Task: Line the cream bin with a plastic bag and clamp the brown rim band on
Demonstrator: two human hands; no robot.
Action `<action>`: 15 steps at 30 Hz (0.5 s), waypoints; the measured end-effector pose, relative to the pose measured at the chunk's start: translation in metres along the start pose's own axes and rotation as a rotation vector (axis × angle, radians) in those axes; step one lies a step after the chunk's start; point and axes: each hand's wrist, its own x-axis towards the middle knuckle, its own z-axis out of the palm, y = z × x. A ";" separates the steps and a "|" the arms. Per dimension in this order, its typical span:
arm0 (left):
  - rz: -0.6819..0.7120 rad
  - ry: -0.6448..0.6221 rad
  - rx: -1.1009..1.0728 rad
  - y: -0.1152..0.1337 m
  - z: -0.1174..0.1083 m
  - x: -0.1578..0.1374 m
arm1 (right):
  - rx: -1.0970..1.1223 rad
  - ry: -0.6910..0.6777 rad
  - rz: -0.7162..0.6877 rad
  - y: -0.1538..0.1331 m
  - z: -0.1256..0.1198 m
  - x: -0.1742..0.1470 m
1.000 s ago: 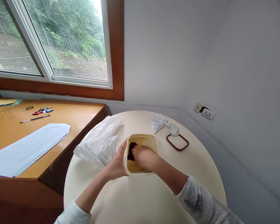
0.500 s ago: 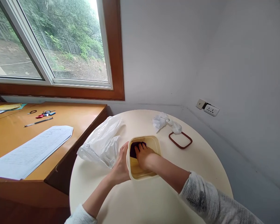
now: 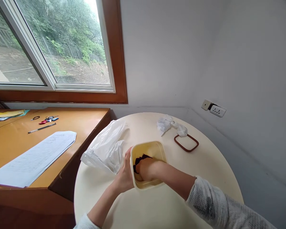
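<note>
A cream plastic bin [image 3: 157, 150] is tilted so that its open mouth faces me, above the round table. My left hand [image 3: 127, 175] is closed on the bin's left side, with its fingers hidden behind the wall. Deep inside the bin is my right hand [image 3: 148, 169], its fingers curled down onto a dark cloth [image 3: 140, 159]. The cloth is bunched against the inner wall, and my fingertips are mostly hidden. On the right of the table lies a reddish-brown rectangular ring frame [image 3: 186, 150], apart from both hands.
A crumpled clear plastic bag [image 3: 107, 146] lies left of the bin on the white round table [image 3: 143, 206]. A knotted white bag [image 3: 165, 124] touches the ring frame. The wooden desk [image 3: 85, 124] at left holds papers [image 3: 40, 159], a pen [image 3: 41, 128] and keys [image 3: 50, 119].
My right hand has moved lower in the bin, its fingers going from spread to curled. The dark cloth has shifted down with it and bunched up. My left hand keeps its hold.
</note>
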 end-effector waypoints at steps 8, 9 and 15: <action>0.062 0.016 0.043 0.002 0.004 0.002 | -0.085 -0.150 0.082 -0.007 -0.020 -0.022; 0.080 0.016 0.055 0.002 0.004 0.002 | -0.078 -0.150 0.081 -0.007 -0.021 -0.025; 0.162 0.078 0.129 0.002 0.009 0.001 | 0.042 -0.127 0.056 -0.004 -0.024 -0.039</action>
